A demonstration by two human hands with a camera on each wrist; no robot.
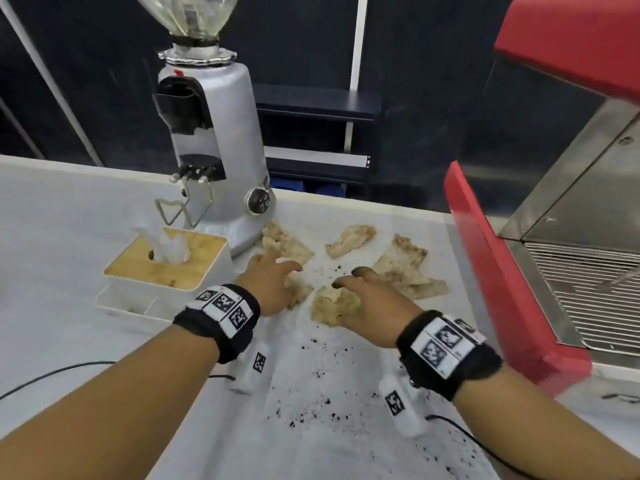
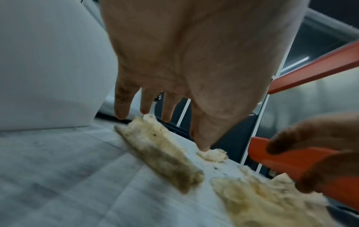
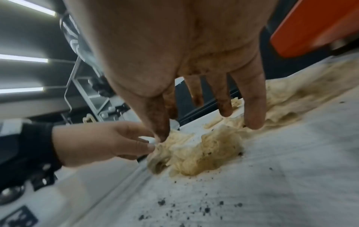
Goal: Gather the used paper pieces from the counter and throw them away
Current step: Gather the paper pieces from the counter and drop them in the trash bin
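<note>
- the left hand reached out over the white counter, palm down, its fingers spread and nearly straight; it had hold of nothing.
- its fingertips hung just above the far end of a long stained paper piece, and the thumb tip touched a small crumpled scrap.
- the right hand lay palm down over a crumpled wad of paper, fingers extended and dark with stains; the thumb touched the wad's edge, and no finger closed round it.
- whether the little finger pressed the paper or only hovered over it could not be told from the right wrist view.
- the used paper pieces lay scattered on the counter between the grey coffee grinder and the red espresso machine.
- one folded piece sat just beside the grinder's base, another further right, and a wide flat one beyond the right hand.
- dark coffee grounds speckled the counter near both wrists.
- a wooden-topped tissue box stood left of the left hand, with a white tissue sticking up from it.
</note>
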